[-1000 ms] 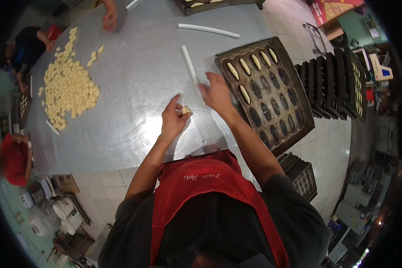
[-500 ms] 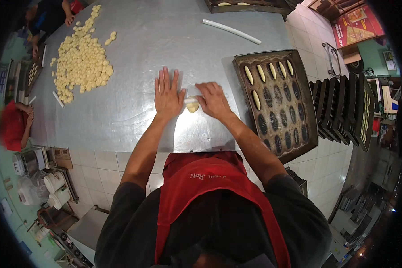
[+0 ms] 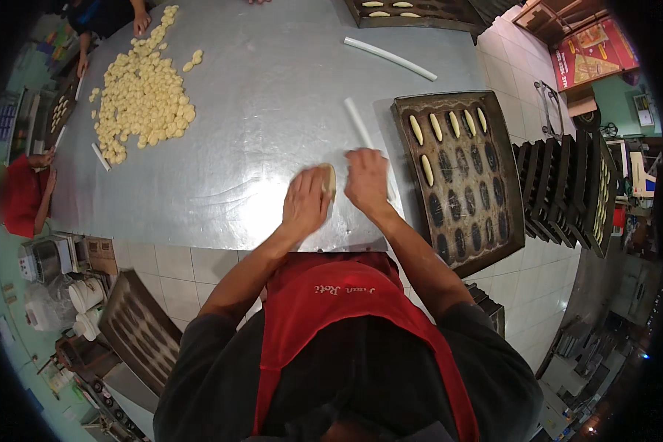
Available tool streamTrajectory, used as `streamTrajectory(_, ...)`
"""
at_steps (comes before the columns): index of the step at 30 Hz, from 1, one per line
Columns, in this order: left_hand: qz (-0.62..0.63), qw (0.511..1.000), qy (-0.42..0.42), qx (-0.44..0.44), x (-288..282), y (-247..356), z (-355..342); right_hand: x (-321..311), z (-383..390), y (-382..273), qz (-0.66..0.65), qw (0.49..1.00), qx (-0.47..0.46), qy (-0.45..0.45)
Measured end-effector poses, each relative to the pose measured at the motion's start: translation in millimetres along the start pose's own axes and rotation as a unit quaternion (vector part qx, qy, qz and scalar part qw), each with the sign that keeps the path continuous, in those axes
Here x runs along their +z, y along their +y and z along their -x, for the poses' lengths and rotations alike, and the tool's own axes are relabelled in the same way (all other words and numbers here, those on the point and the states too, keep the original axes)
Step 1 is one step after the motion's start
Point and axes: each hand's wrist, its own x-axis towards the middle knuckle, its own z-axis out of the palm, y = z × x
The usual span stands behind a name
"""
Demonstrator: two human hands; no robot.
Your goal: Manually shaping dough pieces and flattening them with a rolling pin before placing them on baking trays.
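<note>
Near the front edge of the steel tabletop (image 3: 258,96), the left hand (image 3: 306,202) is lying flat, fingers pressed together, over a pale, soft dough piece (image 3: 328,179) that is peeking out at the fingertips. The right hand (image 3: 367,179) is resting just beside it, fingers loosely together, touching the dough's far side. Right of the hands, a dark moulded baking tray (image 3: 486,221) is holding a few oblong dough rolls. A heap of small dough lumps (image 3: 144,92) is sitting toward the far left corner.
</note>
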Motion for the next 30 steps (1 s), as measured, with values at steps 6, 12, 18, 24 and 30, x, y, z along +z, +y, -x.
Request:
streamTrajectory(6, -0.063, 0.995, 0.006, 0.077, 5, -16, 31, 11, 50, -20, 0.05, 0.984, -0.17, -0.036)
streamTrajectory(12, -0.007, 0.994, -0.02, 0.112, -7, -17, 61, 1, 10, -50, 0.0, 0.994, -0.088, -0.058)
streamTrajectory(18, 0.036, 0.989, 0.139, -0.031, -68, -101, -2, 34, 9, -86, 0.007, 0.993, -0.113, -0.042)
streamTrajectory(24, -0.241, 0.955, 0.148, -0.095, -181, -245, -75, 40, -6, -91, 0.075, 0.992, -0.078, -0.058)
streamTrajectory(30, -0.247, 0.919, 0.036, -0.306, -228, -337, -99, 45, -5, -80, -0.057, 0.996, -0.061, -0.032)
